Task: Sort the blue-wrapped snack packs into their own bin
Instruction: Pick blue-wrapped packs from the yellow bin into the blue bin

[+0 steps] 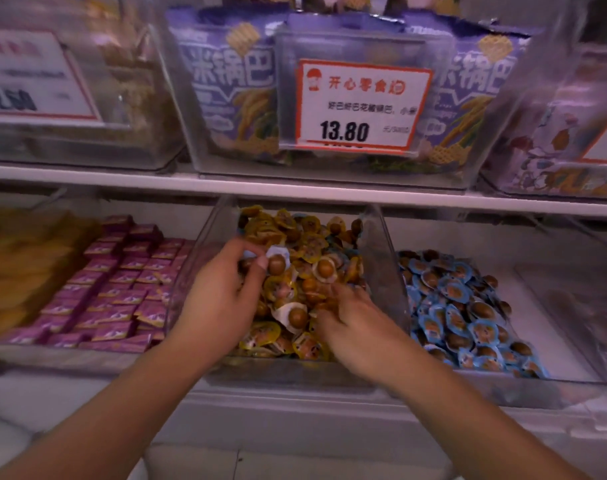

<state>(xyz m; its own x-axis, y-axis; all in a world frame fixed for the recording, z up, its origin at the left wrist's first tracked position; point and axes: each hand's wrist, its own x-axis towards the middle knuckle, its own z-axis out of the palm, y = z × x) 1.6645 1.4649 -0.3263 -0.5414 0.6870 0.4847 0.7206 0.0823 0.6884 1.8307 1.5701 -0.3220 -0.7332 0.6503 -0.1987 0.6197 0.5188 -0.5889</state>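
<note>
A clear middle bin (378,244) on the lower shelf holds a heap of yellow-wrapped snack packs (305,244) with a few blue-wrapped ones mixed in. My left hand (219,299) is inside it and grips blue-wrapped packs (276,259) between thumb and fingers. My right hand (357,327) lies lower in the same bin, its fingers dug into the yellow packs; what they hold is hidden. The bin to the right (572,379) holds a pile of blue-wrapped packs (461,306).
Left of the middle bin lie rows of pink packets (122,282) and, further left, yellow bags (25,268). The upper shelf (295,192) carries bins of purple snack bags (226,81) and a price card reading 13.80 (361,105). The white shelf front runs below my arms.
</note>
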